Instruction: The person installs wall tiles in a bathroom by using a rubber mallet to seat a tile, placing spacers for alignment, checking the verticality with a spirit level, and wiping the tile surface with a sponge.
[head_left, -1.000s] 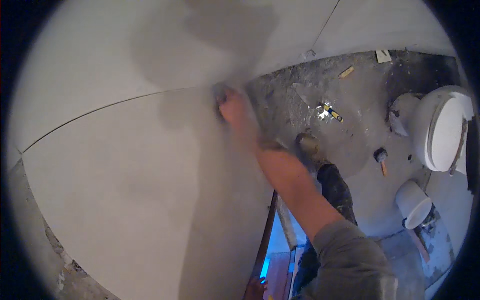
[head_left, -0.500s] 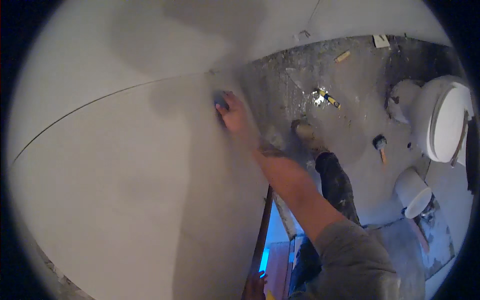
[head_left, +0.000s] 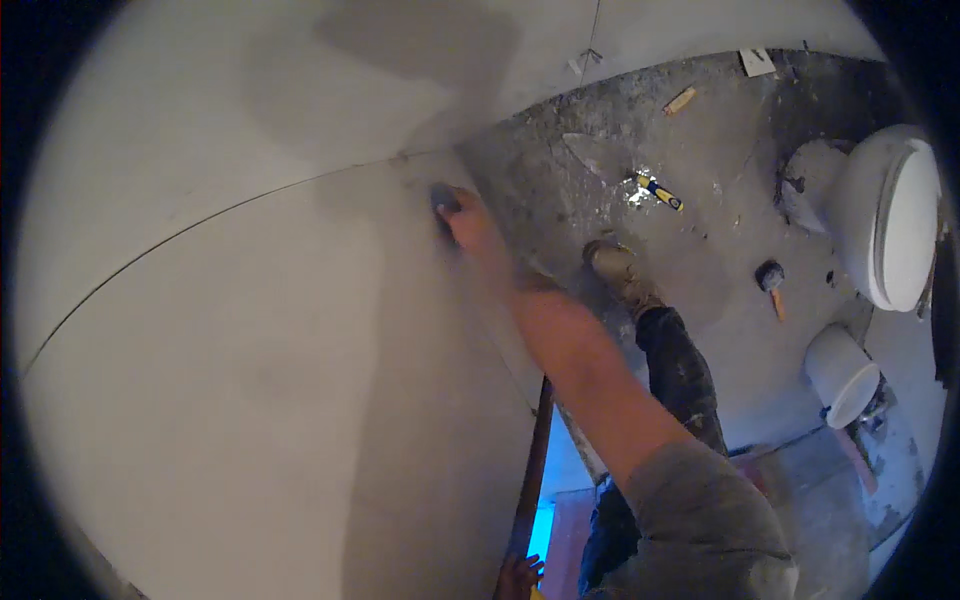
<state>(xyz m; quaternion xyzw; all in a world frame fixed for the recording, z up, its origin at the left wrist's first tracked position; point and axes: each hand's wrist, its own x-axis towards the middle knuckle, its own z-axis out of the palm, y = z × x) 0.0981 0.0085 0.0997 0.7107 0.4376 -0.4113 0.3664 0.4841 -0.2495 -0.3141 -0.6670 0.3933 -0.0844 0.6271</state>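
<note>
My right hand (head_left: 464, 218) is closed on a small dark sanding pad (head_left: 444, 200), which lies against the pale wall panel (head_left: 260, 400). That forearm reaches up from the lower right, out of a grey short sleeve. The hand is just below the dark seam (head_left: 215, 212) and close to where the wall meets the floor. At the bottom edge, my left hand (head_left: 520, 575) shows only in part, dim, beside a dark upright edge (head_left: 530, 470); a bit of yellow is next to it. Its grip is too dark to make out.
On the stained floor lie a putty knife (head_left: 660, 192) with a yellow-black handle, a brush-like tool (head_left: 772, 288) with an orange handle, a short wooden piece (head_left: 680, 100) and a pale card (head_left: 757, 62). My boot (head_left: 615, 268) stands nearby. At right are a toilet (head_left: 890, 220) and a white bucket (head_left: 842, 375).
The view has shifted slightly, so the floor things sit a little differently in it. My right hand stays near the wall's corner with the pad, its pose slightly turned.
</note>
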